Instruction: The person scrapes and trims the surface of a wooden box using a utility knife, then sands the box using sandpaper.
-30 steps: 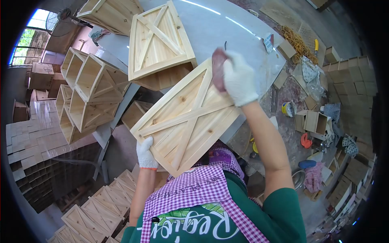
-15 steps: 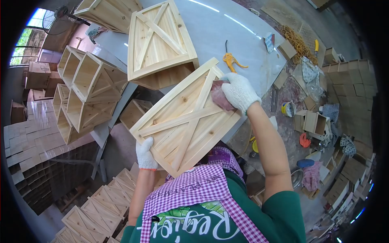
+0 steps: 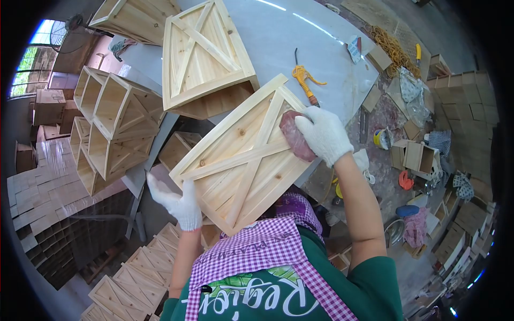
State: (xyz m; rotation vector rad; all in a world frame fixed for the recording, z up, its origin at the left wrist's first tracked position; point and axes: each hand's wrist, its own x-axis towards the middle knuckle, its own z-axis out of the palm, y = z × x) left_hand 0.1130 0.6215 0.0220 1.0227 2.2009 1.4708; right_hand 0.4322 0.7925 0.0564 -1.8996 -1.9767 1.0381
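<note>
A pale wooden box with an X-shaped brace on its face [image 3: 227, 155] lies tilted at the table's near edge, partly over my lap. My right hand [image 3: 326, 135], in a white knit glove, is closed on a reddish sanding pad [image 3: 296, 136] at the box's right side. My left hand [image 3: 179, 203], also gloved, is open with fingers apart beside the box's lower left corner; the thumb is close to the edge, and I cannot tell whether it touches. An orange-handled air blow gun [image 3: 304, 81] lies just beyond my right hand.
Another braced box [image 3: 206, 53] stands on the pale table [image 3: 278, 37] ahead. Open boxes [image 3: 115, 120] are stacked at the left, and several finished ones [image 3: 131, 278] lie low at the left. Yellow cord [image 3: 393, 48] and cartons [image 3: 463, 107] are on the right.
My left hand has let go of the box's lower left corner and opened out to the left. My right hand has moved slightly right with the sanding pad, showing more of it.
</note>
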